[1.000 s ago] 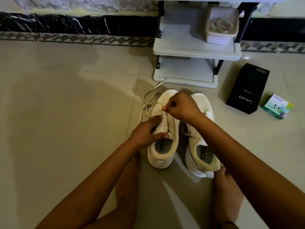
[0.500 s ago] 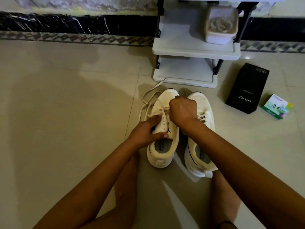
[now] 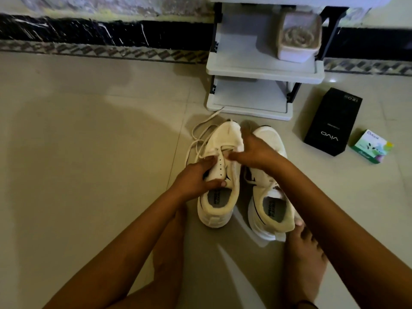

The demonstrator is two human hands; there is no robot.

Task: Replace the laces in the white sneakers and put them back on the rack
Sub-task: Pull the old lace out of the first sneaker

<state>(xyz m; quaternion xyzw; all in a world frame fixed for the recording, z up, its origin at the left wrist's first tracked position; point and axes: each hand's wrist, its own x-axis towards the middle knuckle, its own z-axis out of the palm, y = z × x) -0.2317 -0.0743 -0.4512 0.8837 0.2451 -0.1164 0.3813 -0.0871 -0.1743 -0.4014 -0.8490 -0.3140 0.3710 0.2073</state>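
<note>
Re-lacing, I judge: before the rack [image 3: 265,72], left hand [image 3: 194,179] pinches the sneaker [image 3: 225,139] eyelet flap [image 3: 219,166]; right hand [image 3: 256,152] fingers [image 3: 236,156] meet the lace [image 3: 200,132] (pinch unclear). Next needs threading the bare eyelets.

Dim, warm indoor light; a broad soft shadow darkens the glossy beige floor tiles [image 3: 66,152], lit perhaps from behind; edges bow, blurred.

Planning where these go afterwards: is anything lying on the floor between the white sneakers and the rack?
Nothing solid. Only the loose lace trails from the left sneaker toward the rack. The black box lies off to the right, clear of the path.
</note>
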